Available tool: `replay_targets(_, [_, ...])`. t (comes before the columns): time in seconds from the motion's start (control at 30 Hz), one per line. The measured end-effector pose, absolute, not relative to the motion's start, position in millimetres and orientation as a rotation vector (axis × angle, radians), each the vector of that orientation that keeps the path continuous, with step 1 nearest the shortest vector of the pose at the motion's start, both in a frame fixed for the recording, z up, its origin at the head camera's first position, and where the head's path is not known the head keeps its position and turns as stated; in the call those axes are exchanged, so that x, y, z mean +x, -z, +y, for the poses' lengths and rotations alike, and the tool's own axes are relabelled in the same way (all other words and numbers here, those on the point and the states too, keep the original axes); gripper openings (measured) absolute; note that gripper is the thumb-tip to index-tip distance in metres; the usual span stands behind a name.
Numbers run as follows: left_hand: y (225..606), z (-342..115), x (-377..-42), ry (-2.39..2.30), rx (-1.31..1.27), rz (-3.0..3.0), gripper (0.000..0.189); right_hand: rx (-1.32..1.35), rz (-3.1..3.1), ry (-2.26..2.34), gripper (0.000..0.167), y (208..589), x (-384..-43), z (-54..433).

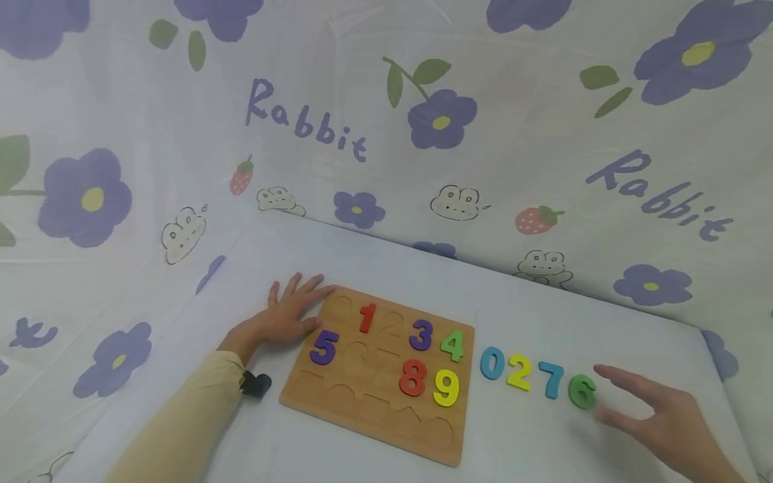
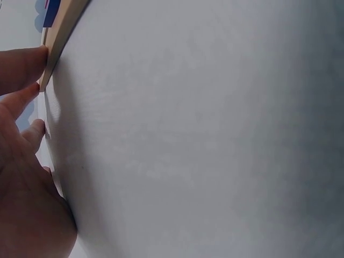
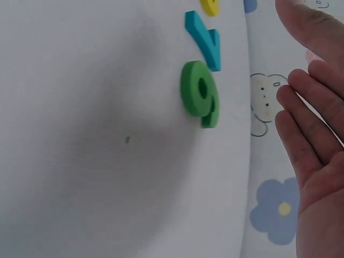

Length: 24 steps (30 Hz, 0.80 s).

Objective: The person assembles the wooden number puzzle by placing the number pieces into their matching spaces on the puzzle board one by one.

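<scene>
Board (image 1: 386,429) on table (image 1: 531,443); loose digits (image 1: 553,377) right; cloth (image 1: 386,181) behind

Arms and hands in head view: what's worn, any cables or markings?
Left hand: no glove; pale tan sleeve down to the wrist, small black piece at the cuff, unclear what it is. Right hand: no glove, sleeve not in view. No cables or markings seen on either.

L hand (image 2: 27,185) touches tan brd (image 2: 61,26) edge on wht tbl (image 2: 188,129).
</scene>
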<state>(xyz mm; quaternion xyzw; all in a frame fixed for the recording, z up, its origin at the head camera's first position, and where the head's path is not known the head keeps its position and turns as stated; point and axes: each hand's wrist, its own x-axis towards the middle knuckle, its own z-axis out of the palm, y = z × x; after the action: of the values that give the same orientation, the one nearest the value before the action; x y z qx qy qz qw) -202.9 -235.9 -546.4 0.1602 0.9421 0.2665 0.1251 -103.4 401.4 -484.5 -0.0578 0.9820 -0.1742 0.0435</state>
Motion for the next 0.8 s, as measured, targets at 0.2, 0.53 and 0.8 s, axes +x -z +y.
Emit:
replay_targets(0.2, [546.4, -233.5, -204.0, -0.776, 0.454, 2.735, 0.069, -0.128, 2.994, 0.574, 0.089, 505.5, -107.1, 407.5])
replay_targets(0.53, [542.8, -233.8, -202.5, -0.763, 0.457, 2.746, 0.068, 0.041, 2.878, 0.673, 0.097, 526.3, -116.4, 415.0])
replay_targets(0.8, [543.6, -235.1, -202.6, -0.783, 0.457, 2.738, 0.069, 0.065, 2.932, 0.671, 0.086, 538.4, -116.3, 408.4])
